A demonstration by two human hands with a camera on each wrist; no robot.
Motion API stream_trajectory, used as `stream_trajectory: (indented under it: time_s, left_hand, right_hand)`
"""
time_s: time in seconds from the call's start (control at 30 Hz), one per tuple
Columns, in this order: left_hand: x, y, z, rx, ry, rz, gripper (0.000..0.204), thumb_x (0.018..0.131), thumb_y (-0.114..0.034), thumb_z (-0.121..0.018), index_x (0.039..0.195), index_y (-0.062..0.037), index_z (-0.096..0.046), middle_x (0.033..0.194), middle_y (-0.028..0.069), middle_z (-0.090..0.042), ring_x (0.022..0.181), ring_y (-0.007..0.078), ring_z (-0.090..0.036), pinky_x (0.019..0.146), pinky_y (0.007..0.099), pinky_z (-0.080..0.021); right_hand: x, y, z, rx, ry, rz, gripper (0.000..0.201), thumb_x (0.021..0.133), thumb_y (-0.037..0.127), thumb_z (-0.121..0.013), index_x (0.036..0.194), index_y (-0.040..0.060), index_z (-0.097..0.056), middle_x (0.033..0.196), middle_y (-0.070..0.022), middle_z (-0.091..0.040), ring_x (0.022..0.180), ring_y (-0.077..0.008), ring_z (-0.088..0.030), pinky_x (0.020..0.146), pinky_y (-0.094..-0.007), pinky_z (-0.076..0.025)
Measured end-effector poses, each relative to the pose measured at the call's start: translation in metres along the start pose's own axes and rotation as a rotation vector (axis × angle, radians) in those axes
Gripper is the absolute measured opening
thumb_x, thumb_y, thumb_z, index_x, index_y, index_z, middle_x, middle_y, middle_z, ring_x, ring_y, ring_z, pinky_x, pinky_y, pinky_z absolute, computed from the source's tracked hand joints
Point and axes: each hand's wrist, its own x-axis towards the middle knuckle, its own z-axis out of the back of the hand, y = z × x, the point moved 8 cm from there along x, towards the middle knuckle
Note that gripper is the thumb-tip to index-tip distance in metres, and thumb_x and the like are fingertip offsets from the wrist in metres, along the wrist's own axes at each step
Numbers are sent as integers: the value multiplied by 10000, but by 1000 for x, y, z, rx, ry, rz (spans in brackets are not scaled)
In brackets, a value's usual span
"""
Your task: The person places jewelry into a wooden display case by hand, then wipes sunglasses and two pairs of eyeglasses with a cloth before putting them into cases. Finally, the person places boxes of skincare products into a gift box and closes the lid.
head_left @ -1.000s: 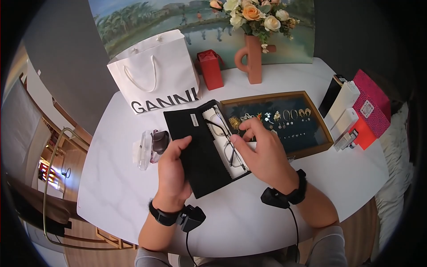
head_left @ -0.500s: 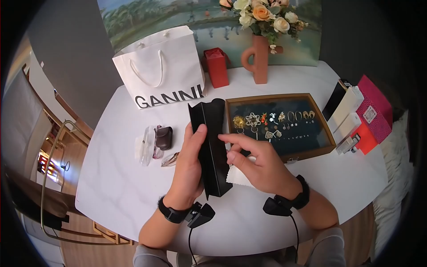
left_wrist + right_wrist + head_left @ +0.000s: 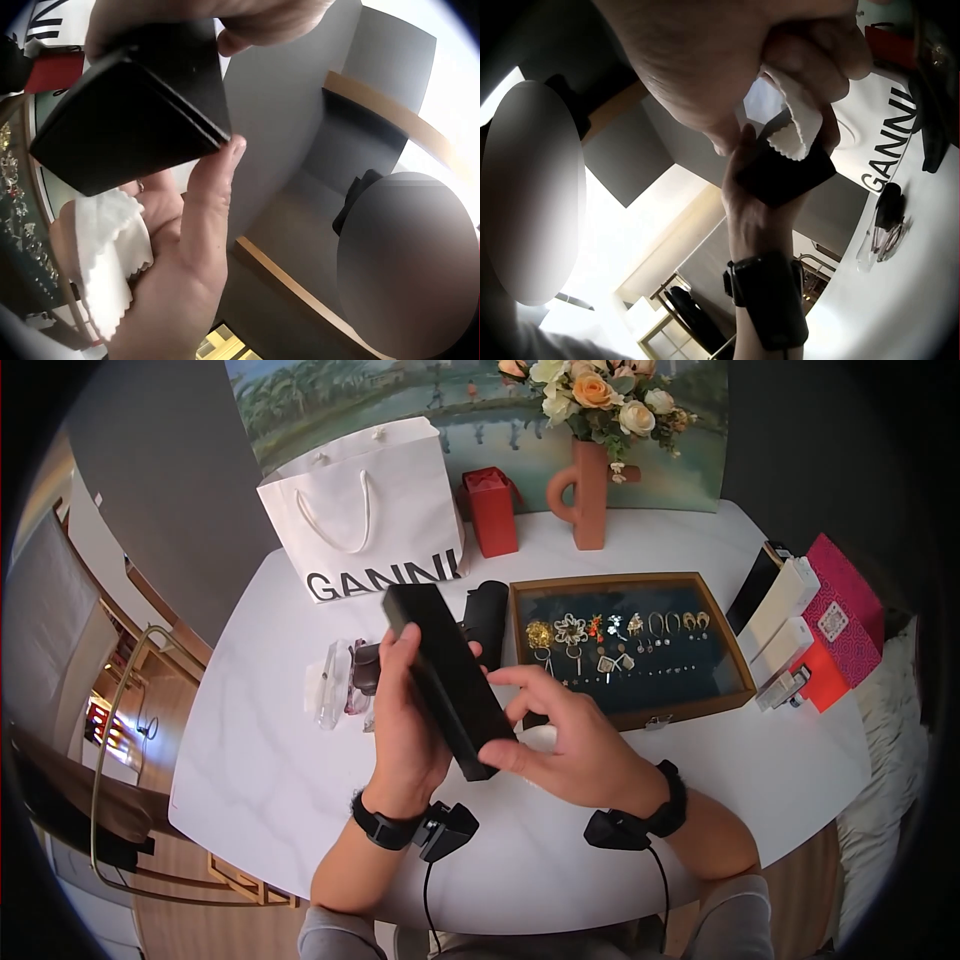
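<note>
The left hand [image 3: 408, 745] holds a long black box [image 3: 450, 680], closed, upright at a tilt, with the thumb along its left side. The right hand [image 3: 585, 745] touches the box's lower right end with its thumb. In the left wrist view the right thumb presses an edge of the black box [image 3: 127, 120], and a white scalloped cloth [image 3: 109, 247] is held in that hand's curled fingers. The same cloth [image 3: 804, 120] hangs from the right hand in the right wrist view. Behind the box lies a black object [image 3: 486, 615], partly hidden.
A white paper bag [image 3: 365, 510], a red box [image 3: 492, 515] and a vase [image 3: 590, 500] stand at the back. A framed jewellery case [image 3: 640, 705] lies right of centre, boxes [image 3: 785, 605] beyond it. A dark pouch [image 3: 366, 668] and clear packet [image 3: 330, 690] lie left.
The opened case with glasses closed and turned in the hands. The black box is now tilted between them, and a separate black object lies behind it. The right thumb has moved onto the box.
</note>
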Motion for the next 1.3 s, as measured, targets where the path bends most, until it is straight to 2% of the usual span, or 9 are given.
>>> stream_trajectory:
  time_s: [0.17,0.3,0.47,0.57,0.67,0.93,1.03,1.1,1.3]
  left_hand:
    - [-3,-1,-14,192,132,5,657,969,-200,-595,1530,-115,-265,1060,141,-654,947,242,-669,853,352,-555]
    - [27,-48,10,564,-107,-381,716,951,-144,-654,1556,-135,-272,971,87,-631,840,158,-625,723,289,-536]
    - [118,-18,71,928,-56,2,833,893,-177,-748,1570,-132,-266,881,29,-576,787,117,-555,672,276,-474]
    - [167,10,112,1321,-62,35,955,839,-257,-779,1578,-92,-198,1262,253,-557,1090,348,-617,955,389,-498]
    - [177,41,108,1578,-36,239,982,863,-274,-724,1598,-130,-88,1509,350,-247,1243,531,-505,1054,483,-452]
    - [188,66,111,1780,77,298,814,929,-379,-635,1583,-141,-213,1539,347,-242,1346,577,-373,1118,539,-370]
    - [168,52,64,1864,170,-25,779,945,-474,-609,1576,-169,-269,1572,334,-216,1398,575,-287,1150,555,-312]
    - [150,76,48,1978,596,17,792,964,-563,-559,1589,-190,-248,1587,327,-198,1437,559,-229,1177,556,-257]
    - [124,95,45,2135,526,160,840,987,-639,-424,1612,-164,-126,1619,285,-174,1475,538,-144,1158,607,-224]
  right_hand:
    - [2,1,10,-23,-151,169,453,894,159,-735,1242,-27,-511,779,-91,-668,734,-205,-670,680,-320,-507]
    - [-1,-8,-3,128,-84,87,277,917,103,-679,1144,2,-556,761,-74,-659,636,-123,-605,583,-314,-484]
    - [-41,-61,-119,354,458,-50,180,918,124,-665,1025,-3,-596,726,-74,-646,634,-126,-592,600,-314,-482]
    - [-51,-77,-139,409,575,-118,158,928,124,-637,1008,-11,-621,745,-68,-664,643,-123,-592,616,-308,-486]
    - [-48,-87,-139,450,589,-174,167,937,125,-608,1015,-21,-632,764,-67,-682,656,-122,-601,634,-304,-491]
    - [-49,-81,-135,432,675,-246,201,951,153,-578,1021,-29,-630,767,-76,-689,646,-146,-620,645,-313,-496]
    - [-48,-82,-137,441,678,-239,196,951,146,-576,1015,-32,-626,763,-76,-687,639,-145,-626,642,-313,-495]
    - [-48,-82,-137,452,661,-205,196,950,146,-576,1010,-35,-622,753,-78,-685,633,-145,-629,636,-316,-495]
    - [-48,-82,-135,423,642,-216,186,943,144,-583,1000,-27,-628,739,-77,-678,615,-142,-619,629,-314,-492]
